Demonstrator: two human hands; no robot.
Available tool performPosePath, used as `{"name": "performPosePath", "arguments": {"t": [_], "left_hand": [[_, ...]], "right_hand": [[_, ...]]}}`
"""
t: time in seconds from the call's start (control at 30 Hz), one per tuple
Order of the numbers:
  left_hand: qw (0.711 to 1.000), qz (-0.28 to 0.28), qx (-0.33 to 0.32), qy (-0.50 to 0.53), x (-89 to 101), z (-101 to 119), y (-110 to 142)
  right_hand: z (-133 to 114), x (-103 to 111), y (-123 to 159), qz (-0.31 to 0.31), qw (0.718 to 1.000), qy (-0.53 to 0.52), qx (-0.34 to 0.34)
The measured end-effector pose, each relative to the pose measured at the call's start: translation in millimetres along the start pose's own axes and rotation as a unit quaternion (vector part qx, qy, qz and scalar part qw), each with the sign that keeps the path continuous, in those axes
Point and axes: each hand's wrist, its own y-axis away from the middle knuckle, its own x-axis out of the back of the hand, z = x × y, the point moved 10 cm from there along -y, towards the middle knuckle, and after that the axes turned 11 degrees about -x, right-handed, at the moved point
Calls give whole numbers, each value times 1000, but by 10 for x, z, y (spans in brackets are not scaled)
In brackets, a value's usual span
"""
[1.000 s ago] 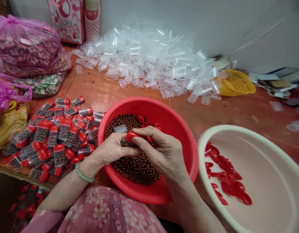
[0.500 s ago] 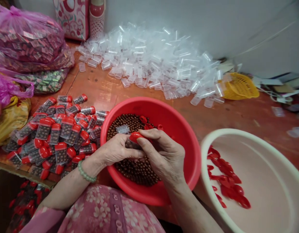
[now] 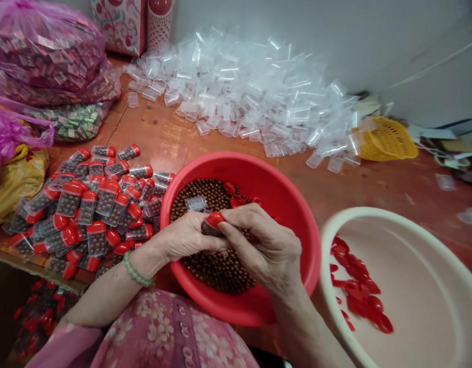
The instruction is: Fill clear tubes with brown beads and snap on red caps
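Note:
Over the red basin [image 3: 297, 214], my left hand [image 3: 188, 232] is closed round a small clear container [image 3: 211, 227] with dark balls in it. My right hand [image 3: 266, 243] pinches the red cap [image 3: 215, 220] at the container's upper end with thumb and forefinger. Whether the cap is fully seated cannot be seen. Beneath both hands the basin holds many brown balls [image 3: 220, 268], an empty clear container [image 3: 196, 203] and a few loose red caps [image 3: 236, 199].
Capped, filled containers [image 3: 96, 237] are piled at left. A heap of clear containers [image 3: 228, 97] lies along the wall beside a yellow basket [image 3: 393, 139]. The cream basin [image 3: 423, 286] at right holds red caps [image 3: 364, 286]. Purple bags [image 3: 48, 56] stand far left.
The view has shifted slightly. Both hands stay together on the container; the right hand's fingers have moved a little on the red cap, which now shows more fully.

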Motion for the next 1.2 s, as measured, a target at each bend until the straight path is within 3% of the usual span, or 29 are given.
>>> {"name": "performPosePath", "arguments": {"t": [0.23, 0.47, 0.67, 0.83, 0.97, 1.1, 1.2], "left_hand": [[999, -29, 29, -14, -68, -55, 2], [999, -20, 41, 24, -49, -58, 12], [997, -59, 52, 17, -130, -101, 21], [998, -34, 30, 49, -69, -73, 19], [990, -16, 49, 133, -81, -82, 23], [987, 7, 55, 153, -84, -82, 24], [988, -19, 65, 136, -151, -109, 56]], "right_hand": [[-44, 16, -10, -43, 998, -24, 36], [-59, 18, 40, -6, 999, 1, 32], [-161, -44, 82, -52, 995, 46, 78], [-165, -45, 163, -21, 993, 69, 94], [-123, -223, 214, -36, 978, 182, 94], [-172, -263, 245, 21, 961, 244, 129], [-232, -257, 262, 49, 951, 260, 160]]}}
